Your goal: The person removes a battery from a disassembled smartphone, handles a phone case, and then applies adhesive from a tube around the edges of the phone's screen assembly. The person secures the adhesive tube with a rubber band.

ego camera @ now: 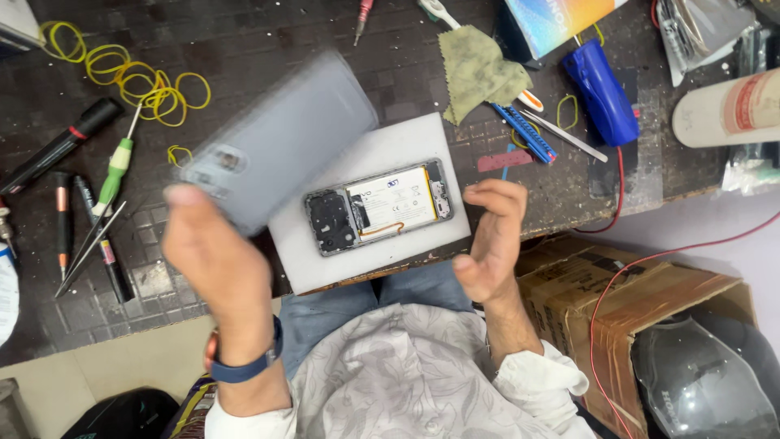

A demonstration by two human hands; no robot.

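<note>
Left hand (213,258): gripping the blurred grey back cover (276,140), lifted above the bench;
Right hand (494,240): fingers loosely curled, empty, beside the opened phone (378,207);
Phone: flat on white foam pad (366,154).

Matt grey plastic back cover (280,142), smooth. White foam pad (366,252), soft and dull. Open phone (378,207), metal frame, glossy battery label. Worktop (260,41) dark, rough, worn. Olive cloth (479,69), nappy; brown cardboard box (569,276).

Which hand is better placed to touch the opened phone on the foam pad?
Right, probably. The right hand is empty and open beside the opened phone on the foam pad. The left hand holds the grey back cover.
</note>
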